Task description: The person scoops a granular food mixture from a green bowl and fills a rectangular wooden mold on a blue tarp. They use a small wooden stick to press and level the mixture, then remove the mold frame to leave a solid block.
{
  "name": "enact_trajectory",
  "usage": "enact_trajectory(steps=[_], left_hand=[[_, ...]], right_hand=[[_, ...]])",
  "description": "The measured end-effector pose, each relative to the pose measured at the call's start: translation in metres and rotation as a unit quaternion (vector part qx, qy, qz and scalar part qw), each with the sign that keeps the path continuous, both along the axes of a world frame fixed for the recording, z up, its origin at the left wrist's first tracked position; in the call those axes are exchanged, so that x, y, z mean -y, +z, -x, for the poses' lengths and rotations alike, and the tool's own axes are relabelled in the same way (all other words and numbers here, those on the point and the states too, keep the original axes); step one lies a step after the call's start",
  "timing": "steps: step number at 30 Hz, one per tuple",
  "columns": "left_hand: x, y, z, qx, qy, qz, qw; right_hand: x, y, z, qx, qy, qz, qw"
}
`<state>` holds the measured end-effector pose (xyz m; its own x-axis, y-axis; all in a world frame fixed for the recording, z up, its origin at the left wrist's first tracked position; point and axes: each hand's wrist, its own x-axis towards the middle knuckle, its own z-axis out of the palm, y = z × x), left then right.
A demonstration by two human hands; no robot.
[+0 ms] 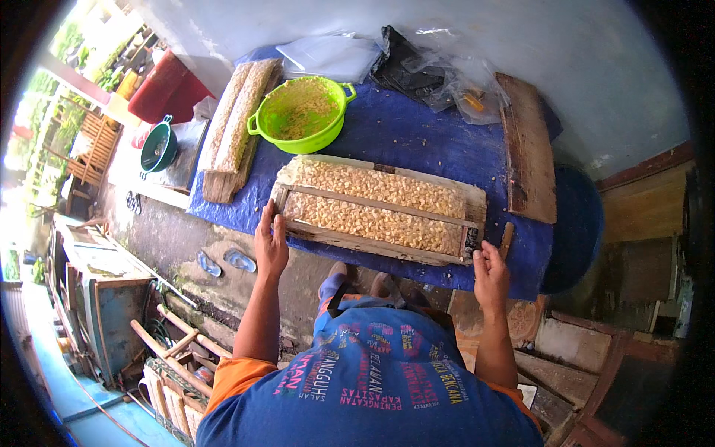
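A rectangular wooden frame [380,205] with a lengthwise middle bar lies on a pale wooden board [357,244] before me. Pale split beans [368,223], probably soybeans, fill both of its long compartments in a flat layer. My left hand [272,243] grips the frame's left end, thumb towards me along the edge. At the near right corner, my right hand [491,274] holds the other end with thumb and fingers. Behind the frame, a lime-green two-handled basin [304,142] has bean bits stuck to its inner wall and some beans at the bottom.
A blue tarpaulin [413,134] covers the table. Two long bean slabs [237,117] rest on boards at left. Clear plastic sheets [332,56] and a black plastic bag [405,72] lie by the wall. At right are a wooden plank [528,151], a small stick [506,240] and a dark blue drum [578,229].
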<state>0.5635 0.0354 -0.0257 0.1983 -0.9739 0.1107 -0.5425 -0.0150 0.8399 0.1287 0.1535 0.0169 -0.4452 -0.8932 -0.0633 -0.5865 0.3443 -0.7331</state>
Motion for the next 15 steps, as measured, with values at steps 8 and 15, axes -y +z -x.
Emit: enact_trajectory(steps=[8,15], left_hand=[[0.005,-0.016,-0.006,-0.061,0.010,-0.007,0.998],[0.005,-0.018,-0.006,-0.057,0.005,-0.003,0.998]], right_hand=[[0.000,-0.014,-0.012,0.015,-0.006,0.001,1.000],[0.000,-0.014,-0.013,0.004,-0.010,-0.003,1.000]])
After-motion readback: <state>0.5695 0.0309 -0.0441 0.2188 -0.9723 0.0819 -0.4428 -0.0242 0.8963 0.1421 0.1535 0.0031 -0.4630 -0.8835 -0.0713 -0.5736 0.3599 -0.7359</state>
